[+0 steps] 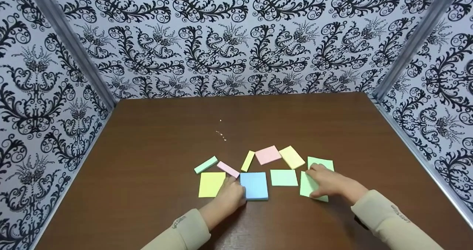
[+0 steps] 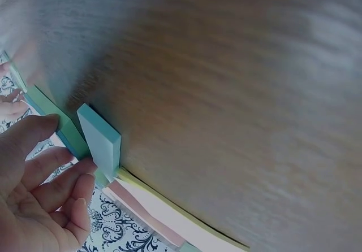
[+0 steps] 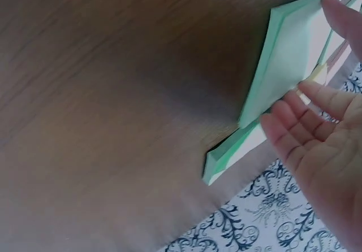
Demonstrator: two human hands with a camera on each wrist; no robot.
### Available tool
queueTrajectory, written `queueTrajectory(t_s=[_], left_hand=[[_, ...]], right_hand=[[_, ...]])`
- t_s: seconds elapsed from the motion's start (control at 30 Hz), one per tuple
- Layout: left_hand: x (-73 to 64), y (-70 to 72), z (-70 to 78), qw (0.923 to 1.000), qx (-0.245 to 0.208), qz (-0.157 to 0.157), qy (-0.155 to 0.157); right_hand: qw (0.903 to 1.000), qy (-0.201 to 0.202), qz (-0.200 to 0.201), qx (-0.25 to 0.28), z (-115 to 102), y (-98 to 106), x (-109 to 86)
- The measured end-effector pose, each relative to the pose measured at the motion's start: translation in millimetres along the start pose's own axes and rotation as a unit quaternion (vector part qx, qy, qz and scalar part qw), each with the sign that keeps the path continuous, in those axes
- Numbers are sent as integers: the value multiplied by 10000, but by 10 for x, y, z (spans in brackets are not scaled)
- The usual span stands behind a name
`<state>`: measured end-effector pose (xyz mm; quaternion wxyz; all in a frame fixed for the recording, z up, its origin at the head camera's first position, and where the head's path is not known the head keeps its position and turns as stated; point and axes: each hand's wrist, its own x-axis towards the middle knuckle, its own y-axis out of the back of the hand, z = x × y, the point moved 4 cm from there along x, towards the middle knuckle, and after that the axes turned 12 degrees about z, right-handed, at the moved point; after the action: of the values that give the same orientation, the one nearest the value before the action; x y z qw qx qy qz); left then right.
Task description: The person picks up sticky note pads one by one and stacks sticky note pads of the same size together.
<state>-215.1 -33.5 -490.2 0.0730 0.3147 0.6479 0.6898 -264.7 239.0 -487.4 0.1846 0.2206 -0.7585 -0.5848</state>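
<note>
In the head view my left hand (image 1: 230, 196) is curled over the table, between a yellow sticky note pad (image 1: 207, 184) and a blue sticky note pad (image 1: 255, 185). The left wrist view shows a small blue-green sticky note pad (image 2: 99, 136) at my left fingertips; my hand hides it from the head view. The thumb of my left hand (image 2: 42, 190) touches a neighbouring greenish pad edge. My right hand (image 1: 327, 181) grips a light green sticky note pad (image 1: 307, 183) by opposite edges. Behind it lies another light green pad (image 1: 327, 163), partly covered by my fingers.
Green (image 1: 206, 165), pink (image 1: 228, 169) and yellow (image 1: 248, 161) strip pads lie behind the left hand. A pink pad (image 1: 268, 155), a pale yellow pad (image 1: 292, 157) and a mint pad (image 1: 283, 178) are between the hands. Patterned walls (image 1: 236, 57) border the brown table (image 1: 166, 131).
</note>
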Motion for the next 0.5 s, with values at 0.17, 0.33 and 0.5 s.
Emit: queueTrajectory(t_s=[0.17, 0.33, 0.5], left_hand=[[-9, 10, -6, 9997, -74, 211, -71], [-25, -39, -25, 9987, -122, 456, -212], [-8, 42, 0, 9996, -74, 244, -119]], right_hand=[[9996, -262, 31, -18, -28, -29, -1], [9991, -400, 104, -101, -61, -39, -23], [9975, -568, -26, -410, -128, -50, -17]])
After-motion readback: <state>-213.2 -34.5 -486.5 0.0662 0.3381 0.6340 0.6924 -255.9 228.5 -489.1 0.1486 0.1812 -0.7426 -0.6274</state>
